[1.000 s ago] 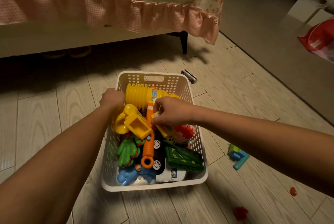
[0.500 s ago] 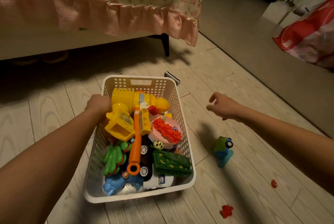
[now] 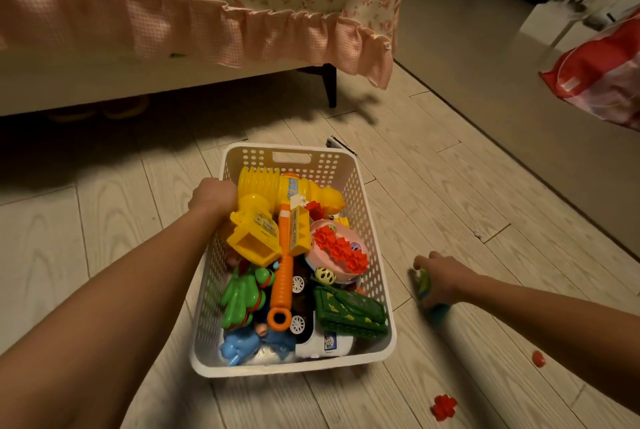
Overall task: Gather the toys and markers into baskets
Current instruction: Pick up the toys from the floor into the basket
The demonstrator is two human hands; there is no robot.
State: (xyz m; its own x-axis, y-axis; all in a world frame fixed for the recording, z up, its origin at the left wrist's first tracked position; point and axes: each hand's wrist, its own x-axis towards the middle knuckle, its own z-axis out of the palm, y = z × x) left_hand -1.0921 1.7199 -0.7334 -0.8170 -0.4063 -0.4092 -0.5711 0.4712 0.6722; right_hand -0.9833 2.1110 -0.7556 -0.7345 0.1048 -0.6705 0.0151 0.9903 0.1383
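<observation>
Left hand [image 3: 213, 198]: fingers grip the left rim of the white basket [image 3: 294, 364], which sits toy-filled on the floor. Right hand [image 3: 441, 278]: fingers curled round a green-and-blue toy [image 3: 424, 286] beside the basket. Pick-up step; next, lift it over the basket wall. A red flower piece [image 3: 444, 407] awaits.

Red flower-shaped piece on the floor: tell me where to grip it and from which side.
Probably pinch the red flower-shaped piece across its lobed rim from above: it lies flat on the floor, too low for a side grasp. The right hand is nearer.
</observation>
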